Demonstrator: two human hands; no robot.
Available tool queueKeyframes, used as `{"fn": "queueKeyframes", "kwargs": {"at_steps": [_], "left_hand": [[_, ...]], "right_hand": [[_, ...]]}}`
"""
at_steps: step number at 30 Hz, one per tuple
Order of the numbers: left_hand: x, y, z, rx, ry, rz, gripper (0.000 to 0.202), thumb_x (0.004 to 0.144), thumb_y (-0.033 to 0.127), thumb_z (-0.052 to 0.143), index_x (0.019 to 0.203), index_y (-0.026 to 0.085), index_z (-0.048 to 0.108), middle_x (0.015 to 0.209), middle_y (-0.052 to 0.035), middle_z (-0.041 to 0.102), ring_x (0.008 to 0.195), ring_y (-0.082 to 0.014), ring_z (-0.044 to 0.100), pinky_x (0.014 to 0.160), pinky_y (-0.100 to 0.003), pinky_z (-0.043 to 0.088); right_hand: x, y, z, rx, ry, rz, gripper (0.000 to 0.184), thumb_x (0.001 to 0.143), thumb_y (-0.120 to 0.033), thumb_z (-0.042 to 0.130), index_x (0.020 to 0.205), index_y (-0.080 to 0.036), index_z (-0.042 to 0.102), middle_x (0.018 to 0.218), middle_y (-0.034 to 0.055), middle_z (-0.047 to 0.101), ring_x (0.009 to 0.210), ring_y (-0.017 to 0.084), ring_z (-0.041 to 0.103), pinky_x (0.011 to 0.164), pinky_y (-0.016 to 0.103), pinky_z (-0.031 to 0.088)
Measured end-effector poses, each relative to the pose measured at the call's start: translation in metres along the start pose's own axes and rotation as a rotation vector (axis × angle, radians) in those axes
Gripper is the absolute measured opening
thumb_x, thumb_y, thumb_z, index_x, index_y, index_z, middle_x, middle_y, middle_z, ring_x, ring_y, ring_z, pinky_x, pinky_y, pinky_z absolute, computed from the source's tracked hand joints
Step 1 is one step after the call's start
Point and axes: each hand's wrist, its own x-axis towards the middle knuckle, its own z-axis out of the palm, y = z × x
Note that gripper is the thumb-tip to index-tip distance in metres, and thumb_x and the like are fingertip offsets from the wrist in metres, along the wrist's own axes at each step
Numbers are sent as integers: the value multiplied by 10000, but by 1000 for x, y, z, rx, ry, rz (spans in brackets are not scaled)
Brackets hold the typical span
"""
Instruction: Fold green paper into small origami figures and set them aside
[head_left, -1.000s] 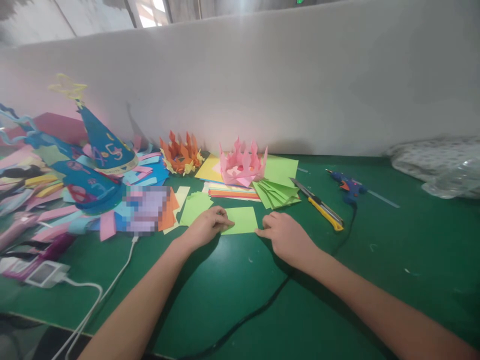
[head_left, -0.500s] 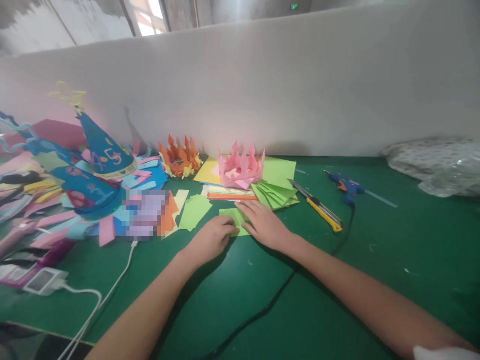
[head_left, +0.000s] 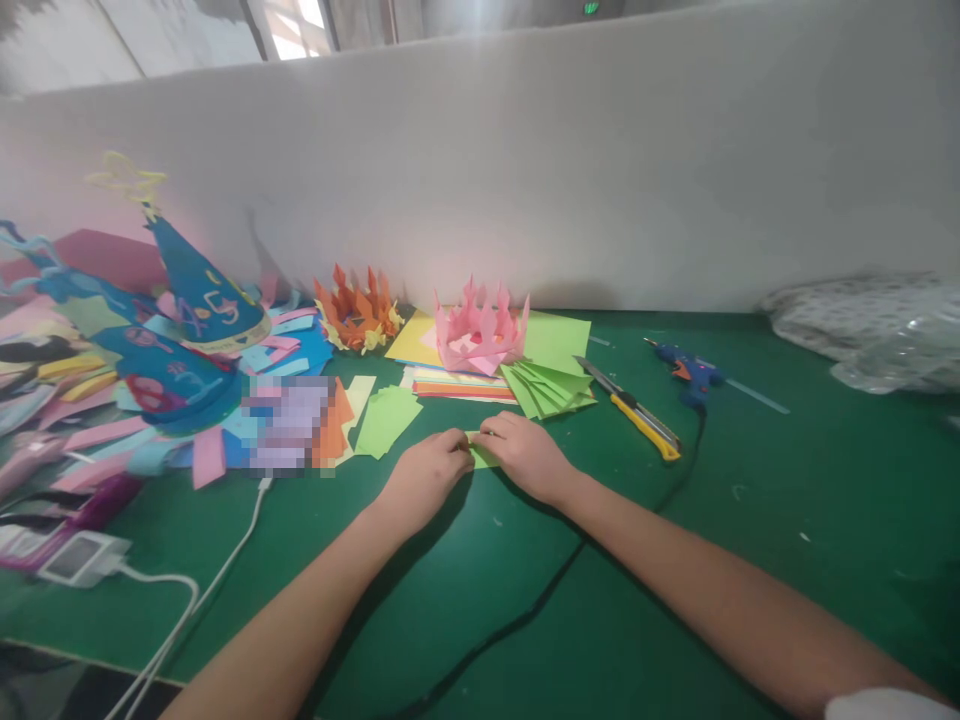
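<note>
Between my hands, on the green table, lies a small piece of light green paper (head_left: 484, 457), mostly covered by my fingers. My left hand (head_left: 429, 470) has its fingers curled together on the paper's left side. From the right, my right hand (head_left: 523, 452) pinches its far edge with bent fingers. Just beyond are a fan of folded green paper pieces (head_left: 546, 388) and a pink paper crown (head_left: 481, 335) on stacked coloured sheets. Left of my left hand are cut green paper pieces (head_left: 386, 420).
A yellow utility knife (head_left: 634, 410) and a blue glue gun (head_left: 686, 370) lie to the right, with a black cord (head_left: 517, 630) crossing the table. An orange paper crown (head_left: 358, 315), blue cone hats (head_left: 202, 290) and paper strips crowd the left. A white panel (head_left: 480, 180) stands behind.
My right hand's fingers have gone from lying stretched over the paper to bending at its far edge. Less of the green paper shows now. My left hand stays at its left side.
</note>
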Motion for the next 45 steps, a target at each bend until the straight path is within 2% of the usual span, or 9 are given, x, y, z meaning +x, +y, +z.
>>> {"fn": "queueKeyframes", "kwargs": {"at_steps": [3,6,9,14,21,28,33,39,45], "left_hand": [[0,0,-2,28,62,30,224,882,197,489,749,155,665,889,-69,582,839,-191,530,722,-317,469],[-1,-3,0,-76,121,27,191,866,198,520,750,158,667,989,-78,576,919,-199,525,783,-333,473],[-1,-7,3,-175,109,7,177,869,196,516,773,157,660,972,-69,592,898,-184,543,787,-325,482],[-2,-8,5,-224,75,-12,160,873,200,510,809,149,647,929,-68,619,886,-186,563,801,-333,478],[-2,-8,1,-254,61,-9,165,867,199,524,797,151,666,890,-65,641,868,-182,578,792,-322,475],[-1,-6,2,-237,80,10,193,871,201,519,789,154,687,865,-62,654,848,-179,566,769,-315,479],[-1,-8,3,-216,111,50,201,869,205,522,771,159,692,884,-70,651,874,-183,561,779,-326,486],[-3,-6,3,-212,93,-4,204,875,207,508,797,159,690,907,-70,661,874,-187,592,799,-334,493],[-2,-5,3,-237,92,-11,214,877,204,504,783,165,692,891,-63,670,857,-181,606,807,-325,490]], "right_hand": [[-2,-1,1,7,-25,5,191,919,-183,456,906,-162,645,788,49,576,729,171,450,635,278,341],[-4,-1,0,41,-38,0,214,931,-206,435,906,-156,641,800,55,572,756,178,456,652,283,345],[-5,-1,-1,92,-63,0,243,943,-205,398,918,-150,633,814,63,569,779,183,463,670,287,361],[-6,-1,-2,102,-101,-9,237,936,-180,396,970,-139,627,878,78,591,831,196,487,715,297,406],[-7,2,0,140,-65,-31,232,919,-162,423,963,-134,649,887,90,620,847,207,517,764,335,448],[-12,8,-4,232,-50,-66,280,889,-100,411,1042,-96,646,1075,127,645,989,222,570,863,369,488],[-16,12,-3,237,-29,-110,319,883,-82,396,1086,-125,639,1132,108,645,1053,202,585,931,384,484],[-17,12,-4,231,-21,-140,328,881,-67,386,1077,-103,647,1129,114,654,1064,207,592,958,392,478],[-17,13,-4,229,-34,-144,326,891,-89,391,1097,-135,639,1130,97,655,1074,203,585,957,407,478]]}}
